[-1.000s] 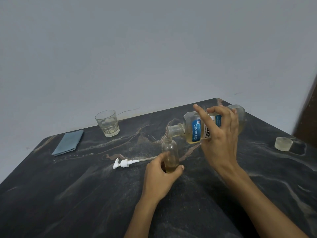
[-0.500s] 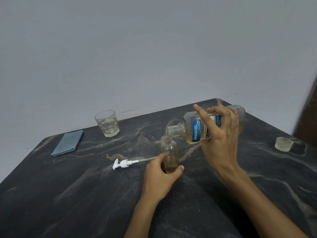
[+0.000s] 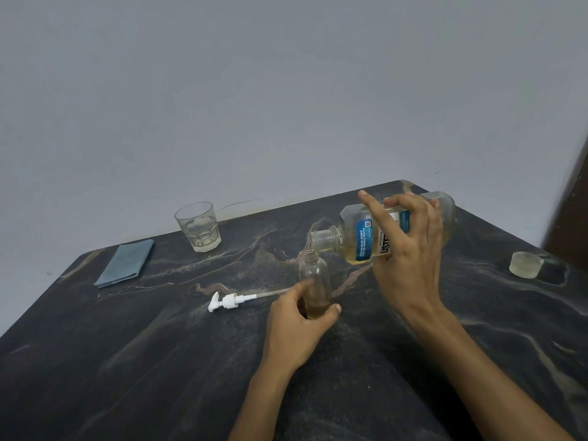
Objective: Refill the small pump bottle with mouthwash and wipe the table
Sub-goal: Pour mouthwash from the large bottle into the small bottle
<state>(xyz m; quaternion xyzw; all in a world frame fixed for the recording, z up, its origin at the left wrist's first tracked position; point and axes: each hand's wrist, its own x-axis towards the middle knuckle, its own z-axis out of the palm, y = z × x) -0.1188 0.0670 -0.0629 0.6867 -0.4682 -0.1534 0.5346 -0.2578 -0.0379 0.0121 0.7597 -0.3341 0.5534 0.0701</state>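
From the head camera, my right hand (image 3: 410, 249) grips the big mouthwash bottle (image 3: 359, 237) around its body, fingers curled over the label, with the forefinger lifted straight. The long axis of this bottle lies almost level, and its open neck points to the left of my grip, ending just above and beside the mouth of the small pump bottle (image 3: 313, 281).

My left hand (image 3: 296, 326) holds this small bottle upright on the table (image 3: 159, 361), thumb and fingers around its lower part, where a little yellow liquid stands. I cannot see a stream between the two mouths.

I judge that the next tilt must bring the neck exactly over the small opening. The pump head (image 3: 227, 302) lies to the left of my left hand.
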